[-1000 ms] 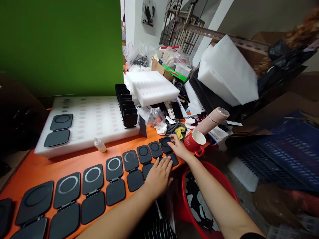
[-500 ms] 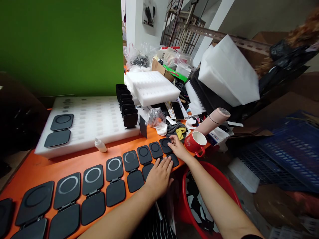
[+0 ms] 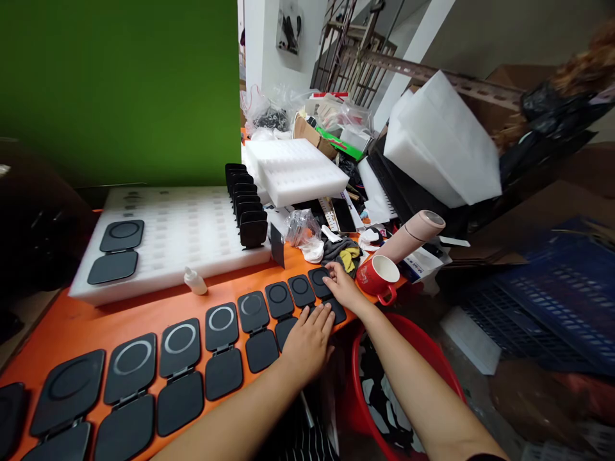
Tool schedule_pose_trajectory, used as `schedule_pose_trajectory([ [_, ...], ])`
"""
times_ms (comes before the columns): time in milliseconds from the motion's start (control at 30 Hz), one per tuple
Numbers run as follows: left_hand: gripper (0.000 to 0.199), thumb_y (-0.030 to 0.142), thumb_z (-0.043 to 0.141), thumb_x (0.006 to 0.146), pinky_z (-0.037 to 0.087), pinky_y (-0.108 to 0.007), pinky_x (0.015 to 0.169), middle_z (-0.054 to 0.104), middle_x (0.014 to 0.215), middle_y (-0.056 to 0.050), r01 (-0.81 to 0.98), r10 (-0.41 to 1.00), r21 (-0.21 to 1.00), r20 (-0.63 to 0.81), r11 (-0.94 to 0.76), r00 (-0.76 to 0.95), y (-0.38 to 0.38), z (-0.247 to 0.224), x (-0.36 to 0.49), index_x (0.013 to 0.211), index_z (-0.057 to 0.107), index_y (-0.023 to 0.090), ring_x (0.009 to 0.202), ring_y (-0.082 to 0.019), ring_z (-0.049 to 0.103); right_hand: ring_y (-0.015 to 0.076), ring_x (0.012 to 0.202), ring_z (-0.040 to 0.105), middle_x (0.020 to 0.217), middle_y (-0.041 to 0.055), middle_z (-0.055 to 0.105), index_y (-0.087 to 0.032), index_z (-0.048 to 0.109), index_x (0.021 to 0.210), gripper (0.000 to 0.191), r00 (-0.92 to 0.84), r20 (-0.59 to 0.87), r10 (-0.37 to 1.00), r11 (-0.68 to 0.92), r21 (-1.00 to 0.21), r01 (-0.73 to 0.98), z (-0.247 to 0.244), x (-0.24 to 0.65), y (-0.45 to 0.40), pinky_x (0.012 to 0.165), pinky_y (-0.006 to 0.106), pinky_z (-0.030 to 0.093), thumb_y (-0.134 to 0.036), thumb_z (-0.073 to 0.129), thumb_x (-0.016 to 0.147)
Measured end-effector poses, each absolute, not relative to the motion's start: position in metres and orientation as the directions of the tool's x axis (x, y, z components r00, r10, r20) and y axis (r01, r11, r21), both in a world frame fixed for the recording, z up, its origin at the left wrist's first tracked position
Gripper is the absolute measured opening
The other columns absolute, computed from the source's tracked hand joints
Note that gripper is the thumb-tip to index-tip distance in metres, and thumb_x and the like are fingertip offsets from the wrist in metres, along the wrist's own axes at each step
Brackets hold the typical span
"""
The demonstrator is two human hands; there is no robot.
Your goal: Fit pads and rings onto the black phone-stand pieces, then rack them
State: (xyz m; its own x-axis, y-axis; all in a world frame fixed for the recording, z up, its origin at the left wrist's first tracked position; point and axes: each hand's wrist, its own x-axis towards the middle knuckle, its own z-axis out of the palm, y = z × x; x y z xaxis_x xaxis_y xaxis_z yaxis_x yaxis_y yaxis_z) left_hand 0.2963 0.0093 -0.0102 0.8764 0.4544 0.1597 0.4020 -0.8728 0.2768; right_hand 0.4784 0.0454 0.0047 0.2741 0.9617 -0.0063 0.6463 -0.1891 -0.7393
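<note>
Several black hinged folding pads, each with a ring on its upper panel, lie unfolded in a row on the orange table (image 3: 158, 288). My left hand (image 3: 310, 336) rests flat, fingers stretched, over the lower panels of the pads near the right end and hides part of them. At the row's right end, my right hand (image 3: 341, 285) has its fingers at the right edge of the last pad's upper panel (image 3: 318, 282); its thumb and fingertips are bent against that edge. The lower panel (image 3: 337, 310) of that pad shows between my hands.
A white foam block (image 3: 168, 240) holds upright black pads (image 3: 253, 233) and one open pad. In front stands a small dropper bottle (image 3: 195, 282). A red mug (image 3: 377, 276) and pink flask (image 3: 414, 234) stand beyond my right hand, above a red tub (image 3: 432, 358).
The whole view has shifted very slightly. Both hands keep the same places on the pads.
</note>
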Motion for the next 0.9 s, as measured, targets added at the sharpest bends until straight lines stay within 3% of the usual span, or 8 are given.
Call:
schedule_pose_trajectory([
  [233, 0.059, 0.044, 0.044, 0.088, 0.026, -0.044, 0.109, 0.035, 0.147, -0.009, 0.398, 0.449, 0.277, 0.157, -0.875, 0.879, 0.010, -0.011, 0.296, 0.138, 0.037, 0.013, 0.132, -0.025, 0.035, 0.0190, 0.088, 0.058, 0.094, 0.0061, 0.059, -0.019, 0.047, 0.110, 0.028, 0.246, 0.000, 0.969, -0.199, -0.590, 0.783, 0.016, 0.471, 0.047, 0.079, 0.033, 0.045, -0.019, 0.048, 0.082],
  [400, 0.058, 0.043, 0.041, 0.089, 0.025, -0.044, 0.110, 0.034, 0.147, -0.011, 0.392, 0.442, 0.277, 0.152, -0.877, 0.884, 0.011, -0.013, 0.296, 0.138, 0.037, 0.013, 0.133, -0.025, 0.033, 0.0209, 0.100, 0.057, 0.107, 0.0110, 0.061, -0.016, 0.048, 0.113, 0.027, 0.179, 0.025, 0.984, -0.153, -0.412, 0.898, 0.019, 0.466, 0.045, 0.087, 0.034, 0.043, -0.014, 0.046, 0.086],
  [467, 0.057, 0.042, 0.040, 0.090, 0.025, -0.044, 0.110, 0.034, 0.147, -0.011, 0.389, 0.440, 0.280, 0.146, -0.878, 0.886, 0.011, -0.013, 0.296, 0.138, 0.037, 0.013, 0.133, -0.024, 0.033, 0.0227, 0.105, 0.055, 0.112, 0.0128, 0.059, -0.016, 0.048, 0.115, 0.027, 0.153, 0.036, 0.988, -0.134, -0.317, 0.939, 0.017, 0.462, 0.044, 0.090, 0.036, 0.041, -0.016, 0.044, 0.088],
  [567, 0.055, 0.042, 0.037, 0.091, 0.025, -0.043, 0.110, 0.035, 0.147, -0.011, 0.389, 0.439, 0.286, 0.135, -0.876, 0.888, 0.011, -0.010, 0.295, 0.138, 0.037, 0.014, 0.133, -0.024, 0.033, 0.0280, 0.111, 0.051, 0.118, 0.0178, 0.056, -0.014, 0.047, 0.120, 0.032, 0.246, 0.046, 0.968, -0.233, -0.190, 0.954, 0.016, 0.454, 0.047, 0.092, 0.040, 0.039, -0.029, 0.045, 0.091],
  [633, 0.055, 0.041, 0.036, 0.091, 0.024, -0.042, 0.110, 0.035, 0.147, -0.010, 0.388, 0.438, 0.291, 0.128, -0.874, 0.890, 0.011, -0.008, 0.295, 0.138, 0.037, 0.014, 0.133, -0.024, 0.033, 0.0300, 0.109, 0.052, 0.117, 0.0205, 0.056, -0.014, 0.046, 0.122, 0.038, 0.342, 0.015, 0.940, -0.334, -0.176, 0.926, 0.017, 0.449, 0.054, 0.090, 0.041, 0.040, -0.037, 0.044, 0.092],
  [733, 0.056, 0.039, 0.038, 0.090, 0.023, -0.044, 0.111, 0.033, 0.148, -0.011, 0.383, 0.434, 0.305, 0.120, -0.872, 0.893, 0.011, -0.006, 0.294, 0.139, 0.036, 0.013, 0.134, -0.024, 0.032, 0.0297, 0.099, 0.059, 0.105, 0.0215, 0.061, -0.014, 0.051, 0.113, 0.031, 0.415, -0.067, 0.907, -0.419, -0.219, 0.881, 0.019, 0.446, 0.068, 0.084, 0.040, 0.041, -0.034, 0.036, 0.095],
  [900, 0.058, 0.037, 0.044, 0.087, 0.022, -0.046, 0.111, 0.031, 0.148, -0.012, 0.361, 0.433, 0.379, 0.126, -0.852, 0.892, 0.010, -0.003, 0.291, 0.139, 0.036, 0.011, 0.136, -0.025, 0.029, 0.0272, 0.088, 0.063, 0.090, 0.0166, 0.066, -0.015, 0.056, 0.102, 0.031, 0.424, -0.074, 0.902, -0.426, -0.301, 0.853, 0.022, 0.455, 0.078, 0.077, 0.037, 0.043, -0.030, 0.029, 0.096],
])
